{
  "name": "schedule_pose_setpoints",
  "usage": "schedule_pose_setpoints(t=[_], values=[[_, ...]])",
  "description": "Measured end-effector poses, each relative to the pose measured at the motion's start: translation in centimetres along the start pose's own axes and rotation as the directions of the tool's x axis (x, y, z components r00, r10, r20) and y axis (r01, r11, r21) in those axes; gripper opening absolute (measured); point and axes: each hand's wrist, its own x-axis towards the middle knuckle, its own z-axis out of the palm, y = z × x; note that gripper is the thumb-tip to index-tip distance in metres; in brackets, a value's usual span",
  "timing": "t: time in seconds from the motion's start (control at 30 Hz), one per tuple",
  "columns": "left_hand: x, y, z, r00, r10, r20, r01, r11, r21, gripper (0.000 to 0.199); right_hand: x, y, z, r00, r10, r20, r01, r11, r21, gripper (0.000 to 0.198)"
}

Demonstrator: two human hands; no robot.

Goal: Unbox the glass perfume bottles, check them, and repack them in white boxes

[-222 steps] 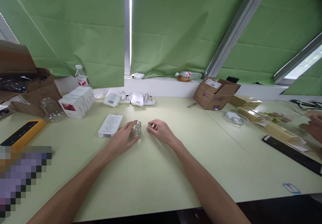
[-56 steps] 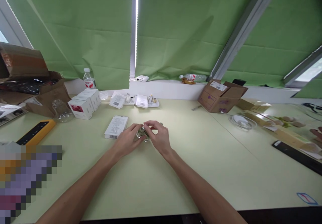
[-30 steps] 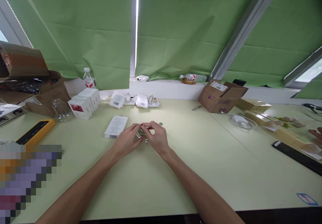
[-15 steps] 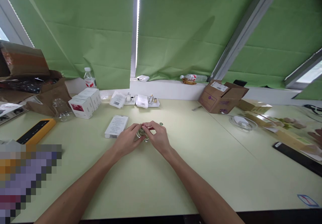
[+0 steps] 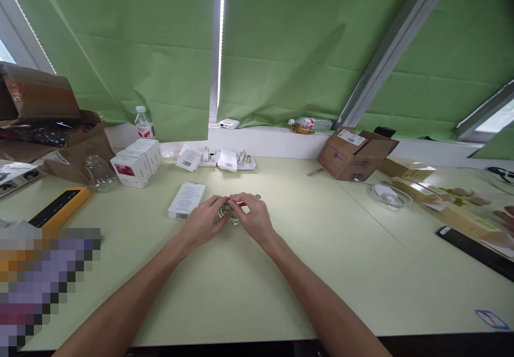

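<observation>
Between my two hands is a small round clear glass container with an open-looking top, at the middle of the table. My left hand is closed around its left side, thumb along the near rim. From the other side my right hand bends over it, with fingertips pinched together at the top, meeting the left fingertips. What the fingertips pinch there is too small and covered to make out. Just behind my right hand a small greenish round piece partly shows. A flat white printed box lies left of my left hand.
Two small glass bottles with white trays stand at the back. White boxes and a clear plastic jar are at left, beside a yellow power strip. A cardboard box, cable and black bar are at right.
Both hands stay at the glass container, with the fingers shifting slightly and more of the clear rim showing. The whole view has moved a little.
</observation>
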Motion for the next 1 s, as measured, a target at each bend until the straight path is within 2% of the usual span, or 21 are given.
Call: schedule_pose_setpoints(t=[0.63, 0.8, 1.0], values=[[-0.02, -0.02, 0.14, 0.999, -0.028, 0.022, 0.028, 0.999, -0.023, 0.024, 0.03, -0.68, 0.05, 0.992, -0.032, -0.121, 0.019, 0.994, -0.107, 0.012], [-0.02, -0.09, 0.18, 0.999, -0.031, 0.021, 0.031, 0.999, -0.016, 0.024, 0.14, -0.87, 0.04, 0.987, -0.084, -0.134, 0.071, 0.993, -0.094, 0.015], [0.0, -0.15, 0.2, 1.0, -0.026, 0.018, 0.026, 0.999, -0.03, 0.025, 0.27, -0.91, 0.03, 0.986, -0.088, -0.139, 0.077, 0.994, -0.081, 0.014]])
